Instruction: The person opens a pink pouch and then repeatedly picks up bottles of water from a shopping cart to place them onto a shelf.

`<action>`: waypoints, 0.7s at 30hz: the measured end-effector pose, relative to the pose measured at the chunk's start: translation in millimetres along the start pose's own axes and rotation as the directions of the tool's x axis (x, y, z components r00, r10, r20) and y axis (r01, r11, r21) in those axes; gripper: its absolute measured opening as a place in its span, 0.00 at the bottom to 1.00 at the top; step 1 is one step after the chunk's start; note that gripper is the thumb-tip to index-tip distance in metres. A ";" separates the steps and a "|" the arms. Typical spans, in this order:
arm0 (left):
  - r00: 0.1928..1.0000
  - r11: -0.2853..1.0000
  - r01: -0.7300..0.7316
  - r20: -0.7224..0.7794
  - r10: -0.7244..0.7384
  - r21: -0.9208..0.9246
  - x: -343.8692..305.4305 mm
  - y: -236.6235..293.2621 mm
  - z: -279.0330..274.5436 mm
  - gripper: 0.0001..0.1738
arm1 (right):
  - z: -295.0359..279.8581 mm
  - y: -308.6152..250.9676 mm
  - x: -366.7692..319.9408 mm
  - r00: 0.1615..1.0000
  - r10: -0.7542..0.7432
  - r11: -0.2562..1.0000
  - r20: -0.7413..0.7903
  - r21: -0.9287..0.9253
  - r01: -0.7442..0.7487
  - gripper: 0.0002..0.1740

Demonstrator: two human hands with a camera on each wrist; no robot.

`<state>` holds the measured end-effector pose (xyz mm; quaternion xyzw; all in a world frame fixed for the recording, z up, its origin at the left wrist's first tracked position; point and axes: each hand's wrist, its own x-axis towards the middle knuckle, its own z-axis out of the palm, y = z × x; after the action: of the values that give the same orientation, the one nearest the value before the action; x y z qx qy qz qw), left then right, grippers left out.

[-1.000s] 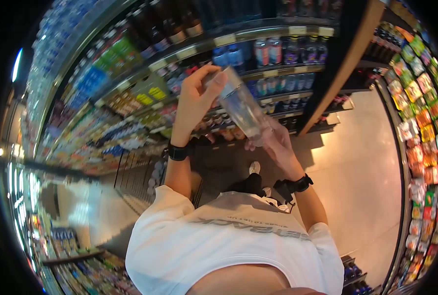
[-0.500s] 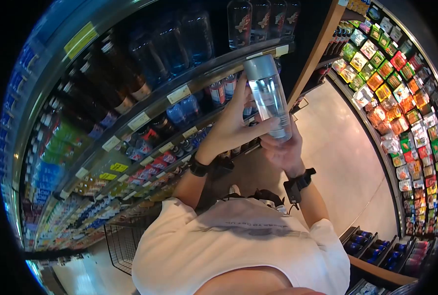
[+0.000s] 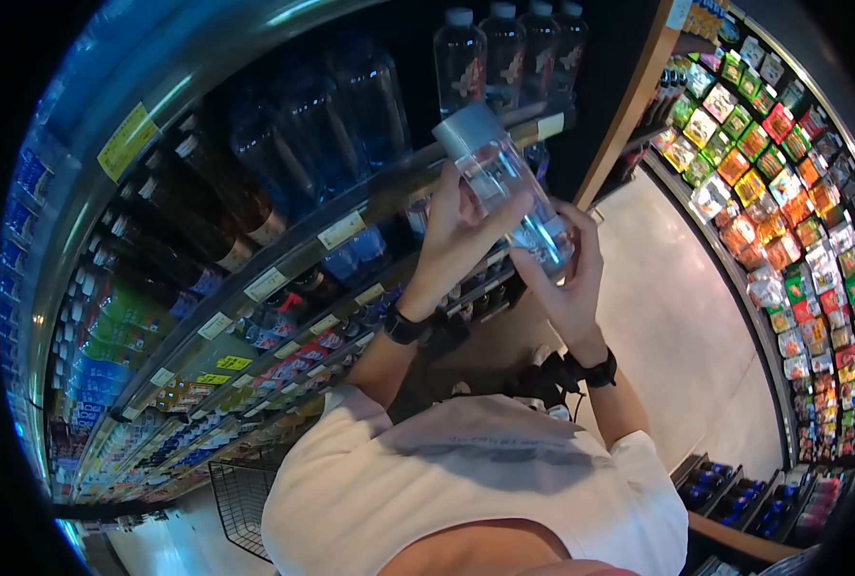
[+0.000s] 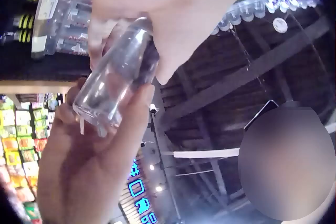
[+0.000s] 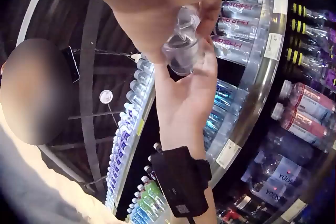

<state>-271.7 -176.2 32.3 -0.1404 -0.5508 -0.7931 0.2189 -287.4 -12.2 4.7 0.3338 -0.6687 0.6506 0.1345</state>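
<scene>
A clear bottle [image 3: 504,173] with a wide pale grey cap [image 3: 466,130] is held tilted between both hands in front of the shelf. My left hand [image 3: 451,240] grips its upper body from the left, thumb lying across the front. Lower down, my right hand [image 3: 571,293] holds the bottle near its base, fingers and thumb on either side. The left wrist view shows the bottle's base [image 4: 97,113] between the thumb and fingers of the right hand [image 4: 89,166]. From the right wrist, the left hand [image 5: 184,98] appears beyond the bottle [image 5: 182,50].
Tall clear bottles [image 3: 461,67] with red print stand on the shelf just behind. Dark bottles [image 3: 212,192] and price tags [image 3: 341,230] line the shelves to the left. A wire basket [image 3: 240,499] is at lower left; packaged snacks [image 3: 773,192] fill a rack at right.
The view has turned so that the shelf is nearer. The bottle moved right and up, then tilted with its cap to the left. The left hand shifted from the cap to the body.
</scene>
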 end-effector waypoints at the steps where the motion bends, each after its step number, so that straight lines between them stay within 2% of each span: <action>1: 0.998 0.999 -0.011 0.064 0.009 0.034 0.4 3.9 0.7 0.36 | -1.6 3.6 -1.1 0.998 0.063 0.997 0.008 0.047 -0.064 0.36; 2: 0.989 0.996 -0.053 0.142 0.043 0.074 1.6 12.0 1.7 0.37 | -3.4 7.4 -3.2 0.995 0.094 0.991 0.017 0.094 -0.096 0.36; 3: 0.973 0.963 -0.141 0.211 0.092 0.230 8.9 11.9 0.1 0.41 | -7.5 11.8 -0.8 0.997 0.057 0.994 0.056 0.089 -0.062 0.38; 4: 0.975 0.955 -0.134 0.206 0.080 0.263 13.8 18.1 10.0 0.44 | -13.5 13.0 9.7 0.993 -0.042 0.993 0.109 0.110 0.030 0.38; 5: 0.981 0.948 -0.157 0.155 0.117 0.275 15.5 19.1 20.3 0.44 | -15.8 19.1 15.1 0.992 -0.080 0.981 0.102 0.185 0.060 0.39; 6: 0.964 0.848 -0.234 0.227 0.138 0.476 23.9 17.7 16.8 0.47 | -22.4 30.0 20.9 0.985 -0.119 0.954 0.124 0.289 0.078 0.40; 8: 0.945 0.723 -0.322 0.248 0.211 0.611 41.7 34.8 43.7 0.49 | -45.7 36.4 40.7 0.982 -0.136 0.957 0.131 0.274 0.096 0.41; 9: 0.911 0.510 -0.409 0.310 0.271 0.757 52.6 41.2 54.1 0.49 | -56.9 39.9 51.6 0.981 -0.139 0.958 0.137 0.271 0.098 0.41; 10: 0.907 0.615 -0.399 0.194 0.374 0.680 65.1 36.3 68.5 0.48 | -68.8 44.5 61.2 0.989 -0.116 0.925 0.092 0.373 0.073 0.38; 11: 0.887 0.702 -0.405 0.066 0.457 0.586 80.3 33.6 80.4 0.47 | -82.6 48.5 69.1 0.992 -0.069 0.916 0.107 0.400 0.020 0.32; 12: 0.860 0.682 -0.435 0.047 0.508 0.588 98.1 41.0 91.5 0.47 | -98.6 57.0 75.7 0.994 -0.031 0.916 0.103 0.402 -0.013 0.30; 13: 0.843 0.607 -0.418 0.038 0.537 0.676 114.6 46.0 96.5 0.48 | -112.1 64.4 79.0 0.995 0.016 0.915 0.100 0.400 -0.055 0.27; 14: 0.767 0.609 -0.536 0.035 0.641 0.584 139.6 52.4 112.4 0.47 | -120.7 71.4 82.6 0.998 0.045 0.929 0.040 0.365 -0.057 0.21; 16: 0.683 0.540 -0.568 -0.010 0.731 0.621 177.2 64.4 130.2 0.39 | -143.9 95.8 83.2 0.991 0.073 0.920 0.112 0.377 -0.110 0.18; 18: 0.606 0.423 -0.633 0.075 0.792 0.648 221.4 77.8 144.9 0.37 | -162.7 107.0 84.4 0.976 0.112 0.904 0.187 0.389 -0.178 0.14; 21: 0.558 0.352 -0.661 0.121 0.821 0.663 282.1 88.3 149.0 0.32 | -182.4 127.7 79.7 0.956 0.173 0.875 0.238 0.409 -0.260 0.13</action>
<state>-474.0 -117.4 287.5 -0.1976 -0.6297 -0.3740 0.6516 -472.2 132.5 -24.7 0.3399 -0.5495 0.7587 -0.0830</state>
